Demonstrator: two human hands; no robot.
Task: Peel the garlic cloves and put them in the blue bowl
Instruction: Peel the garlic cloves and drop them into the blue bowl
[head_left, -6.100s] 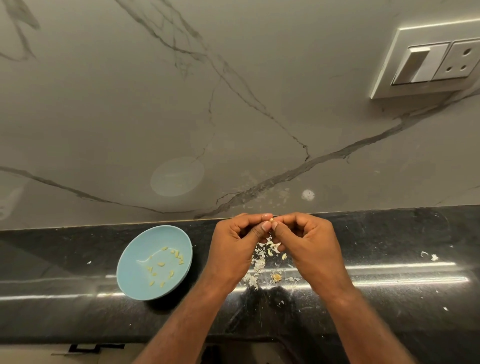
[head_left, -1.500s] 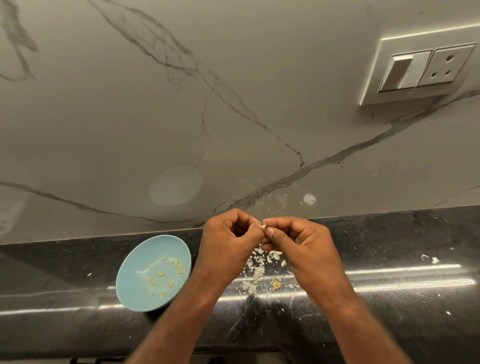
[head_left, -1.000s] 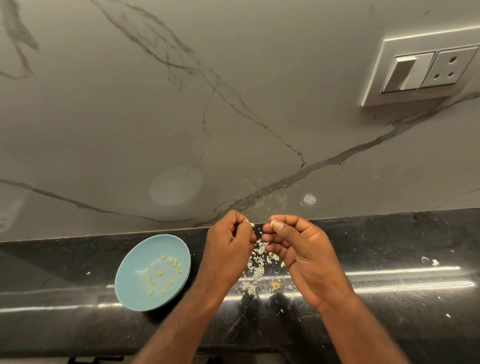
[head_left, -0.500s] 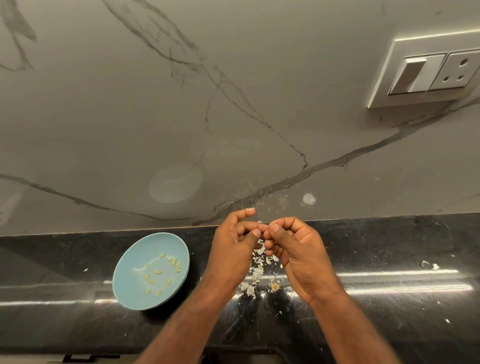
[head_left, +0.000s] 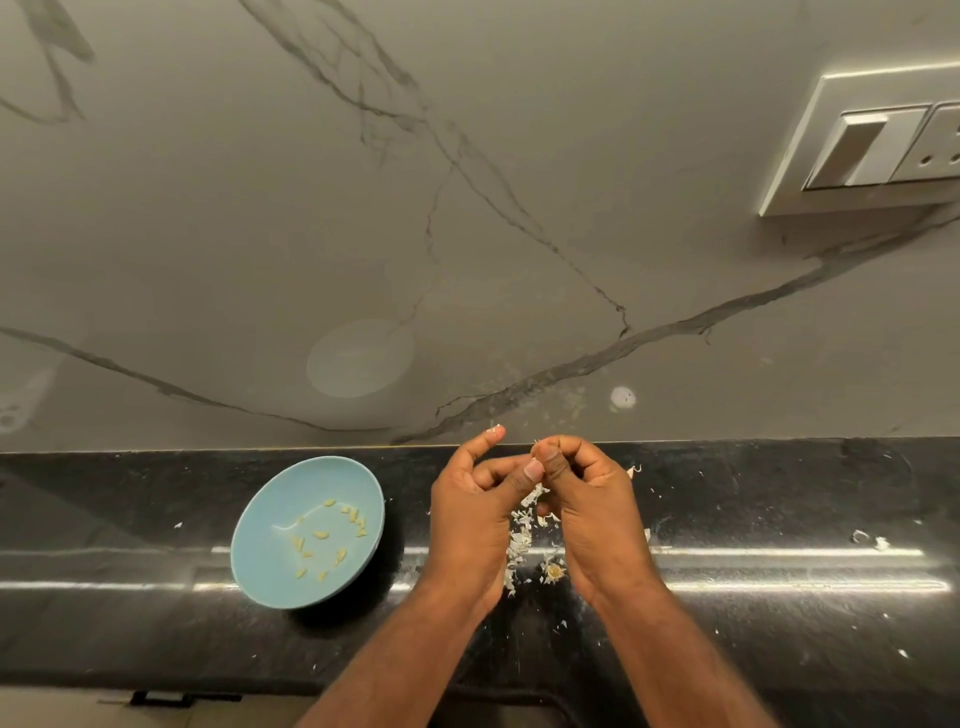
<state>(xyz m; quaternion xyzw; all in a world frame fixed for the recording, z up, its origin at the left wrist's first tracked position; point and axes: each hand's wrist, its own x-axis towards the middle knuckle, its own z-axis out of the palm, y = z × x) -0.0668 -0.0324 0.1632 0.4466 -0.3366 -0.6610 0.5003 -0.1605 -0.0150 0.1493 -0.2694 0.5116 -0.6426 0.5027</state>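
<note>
Right hand: fingers curled tight, thumb pressed onto the fingertips, pinching a garlic clove. Only a pale sliver of it shows above the thumb, so I cannot tell its long axis or which way it points. Left hand: thumb and curled fingers close in against the right thumb; whether they touch the clove is hidden. The index finger stands straight up with a white fleck stuck on its tip. Both hands are raised above the counter, just before its back edge, where it meets the veined wall. Directly beneath them lies a heap of peel scraps, with a root stub at its near end. The blue bowl sits left of the left hand, near but apart, a dark strip of counter between them. The peeled cloves in it lie loose, pointing every way. To the right, a long run of counter with stray flecks. A switch plate is high on the wall at right.
</note>
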